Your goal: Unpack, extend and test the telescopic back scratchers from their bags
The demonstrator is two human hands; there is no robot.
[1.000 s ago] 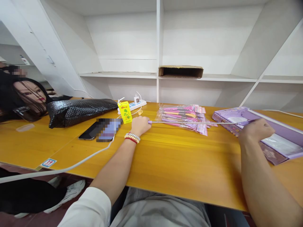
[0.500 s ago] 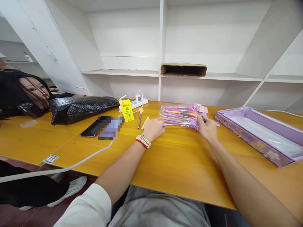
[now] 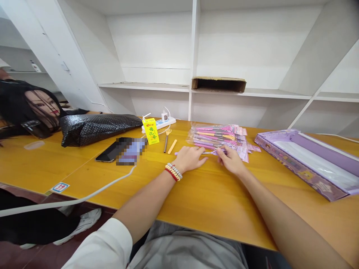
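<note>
A back scratcher with a thin metal rod (image 3: 207, 152) and purple ends lies low over the table between my hands. My left hand (image 3: 190, 158) closes over its handle side, thumb stretched along the near side; a purple tip shows past the hand. At the other end, my right hand (image 3: 231, 161) pinches the purple claw part, which the fingers partly cover. Just behind, a pile of bagged back scratchers (image 3: 214, 134) in pink, purple and yellow lies in clear wrappers. To the left lie a yellow-clawed scratcher (image 3: 166, 142) and a separate yellow handle piece (image 3: 172, 146).
An open purple box (image 3: 297, 168) lies at the right. Leftward are a yellow drink carton (image 3: 151, 131), a power strip (image 3: 165, 121), phones (image 3: 108, 151), a black bubble-wrap bag (image 3: 98, 127) and a mannequin head (image 3: 42, 104). A white cable (image 3: 98, 193) crosses the front left. A cardboard box (image 3: 218, 85) sits on the shelf.
My right hand has left the bagged pile and come nearer, onto the scratcher's claw end. My left hand has shifted slightly right and nearer with the purple scratcher, uncovering the yellow handle piece.
</note>
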